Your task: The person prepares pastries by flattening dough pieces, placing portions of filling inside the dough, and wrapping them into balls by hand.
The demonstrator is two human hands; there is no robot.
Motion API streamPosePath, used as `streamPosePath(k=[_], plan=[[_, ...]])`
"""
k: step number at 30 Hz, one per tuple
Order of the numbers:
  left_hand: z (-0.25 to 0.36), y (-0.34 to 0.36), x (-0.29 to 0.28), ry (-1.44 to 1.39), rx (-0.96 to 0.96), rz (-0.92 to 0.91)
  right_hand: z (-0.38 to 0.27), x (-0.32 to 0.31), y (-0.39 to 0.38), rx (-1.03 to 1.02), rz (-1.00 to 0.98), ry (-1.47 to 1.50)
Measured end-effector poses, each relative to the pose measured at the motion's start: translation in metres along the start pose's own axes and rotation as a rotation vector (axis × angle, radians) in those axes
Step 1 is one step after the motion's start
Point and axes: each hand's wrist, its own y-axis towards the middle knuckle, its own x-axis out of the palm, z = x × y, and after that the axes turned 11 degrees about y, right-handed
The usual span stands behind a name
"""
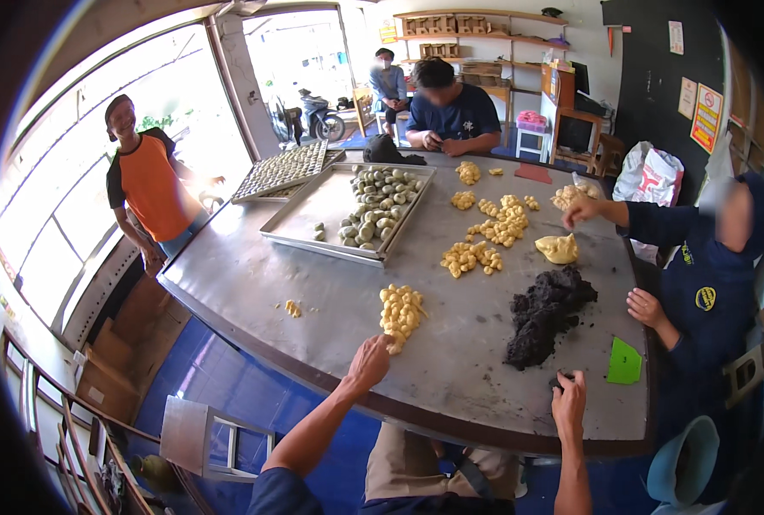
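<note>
At the table's near side my left hand (pixel 370 360) pinches a piece of pale yellow dough at the near end of a heap of small yellow dough balls (pixel 402 309). My right hand (pixel 570 402) rests over the near right of the metal table (pixel 339 322), its fingers closed on a small lump of black paste (pixel 560 383). Beyond it lies a large crumbly mound of the same black paste (pixel 549 313). A smooth block of yellow dough (pixel 557 249) sits behind the mound. More dough clusters (pixel 504 221) spread toward the table's far side.
A metal tray (pixel 313 245) holds greenish balls; another filled tray (pixel 283 169) lies behind. A bright green card (pixel 625 360) is at right. Co-workers sit at the right (pixel 700 249) and far side (pixel 455 112); another person (pixel 154 184) stands left. A stool (pixel 197 433) stands below.
</note>
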Motion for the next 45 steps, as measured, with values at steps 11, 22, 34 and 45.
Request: streamPosePath(k=[11,22,34,45], plan=[[0.064,-0.033,0.036,0.018,0.376,0.048,-0.02,-0.018,-0.032,-0.093,-0.004,0.033],[0.091,0.037,0.068,0.287,0.395,0.342,-0.018,-0.001,0.012,0.05,-0.06,0.029],[0.093,0.052,0.069,0.172,0.554,0.171,-0.015,0.028,-0.008,-0.146,-0.045,-0.199],[0.094,-0.026,0.059,0.446,0.324,0.258,-0.015,-0.016,-0.036,-0.053,-0.171,-0.028]])
